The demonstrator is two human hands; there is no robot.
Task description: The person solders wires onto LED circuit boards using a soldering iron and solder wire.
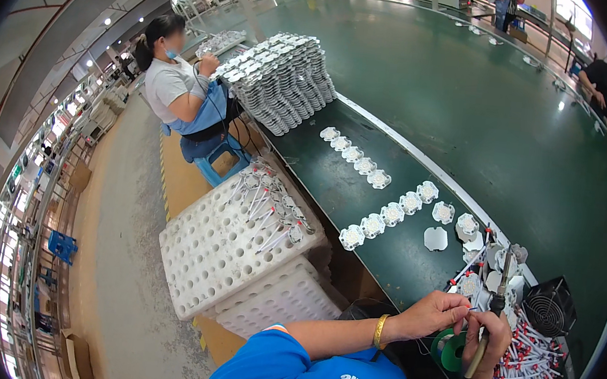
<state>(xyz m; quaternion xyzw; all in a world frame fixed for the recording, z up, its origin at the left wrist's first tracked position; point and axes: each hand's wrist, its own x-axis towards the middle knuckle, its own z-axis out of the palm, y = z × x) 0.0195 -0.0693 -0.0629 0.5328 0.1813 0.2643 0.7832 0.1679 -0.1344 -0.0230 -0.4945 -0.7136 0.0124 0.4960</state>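
Near the lower right, my left hand (441,314) is closed in a pinch, with a tiny red and white bit at its fingertips that is too small to name. Almost touching it, my right hand (491,338) grips a soldering iron (476,358), whose metal tip points away from me. Just beyond both hands lies a cluster of round white lamp boards (470,284) with red-ended wires. Under my wrists a green spool (452,349) shows in part. A heap of white wires with red ends (525,375) spreads beside my right hand.
A black fan (550,307) stands right of the boards. Rows of white boards (392,213) lie along the green bench (307,150), with a tall stack (281,78) farther off. Holed white foam blocks (202,253) stand at left, bearing wired boards. Beyond sits a person (181,90) on a blue stool.
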